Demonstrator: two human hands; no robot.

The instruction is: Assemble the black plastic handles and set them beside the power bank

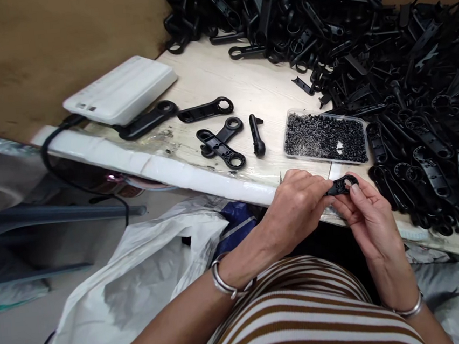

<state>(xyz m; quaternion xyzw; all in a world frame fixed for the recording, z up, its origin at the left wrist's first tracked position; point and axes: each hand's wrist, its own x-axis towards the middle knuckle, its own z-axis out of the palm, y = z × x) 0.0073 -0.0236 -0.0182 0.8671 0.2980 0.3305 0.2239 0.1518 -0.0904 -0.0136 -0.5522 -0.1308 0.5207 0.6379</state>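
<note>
Through the head camera I see a black part (339, 185) with a ring end, between 3 and 4 o'clock from the middle of my view, near the table's edge. The left hand (303, 200) pinches its long end, and the fingers cover that end. The right hand (374, 217) grasps the ring end with thumb and fingers. I can't tell if something tiny is tucked under the left fingers (its palm is turned away from me). Both arms are cut off at the bottom of my view.

From the part, a clear box (340, 148) of tiny black bits sits at 12 o'clock, too small to make out one by one. A big black pile (365, 61) fills 12 to 3 o'clock, cut off at the top and right. At 10 o'clock, a white box (124, 90) hides some of a black handle (147, 120) on the table (204, 77).
</note>
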